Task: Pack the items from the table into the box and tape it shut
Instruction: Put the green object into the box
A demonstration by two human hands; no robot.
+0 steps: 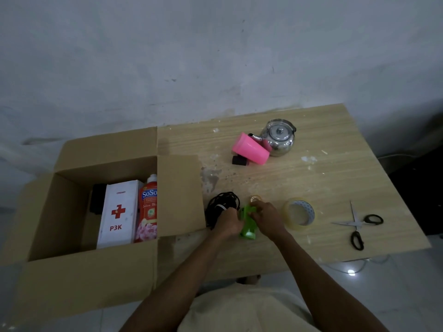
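The single head camera looks forward and steeply down from above the person's chest. It takes in the near table [335,178], box [79,283] and wall [167,56] beyond.

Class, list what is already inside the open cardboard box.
Inside the cardboard box stand a white P3K first-aid case, a red SoSoft bottle and a dark object behind the case. The right flap hides part of the bottle.

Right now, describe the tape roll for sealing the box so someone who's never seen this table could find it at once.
Start at the wooden table and go to its near edge, just right of the right hand. The big tape roll lies flat there, between that hand and the scissors. It is the large, clear yellowish ring; the small roll behind the hands is far smaller.
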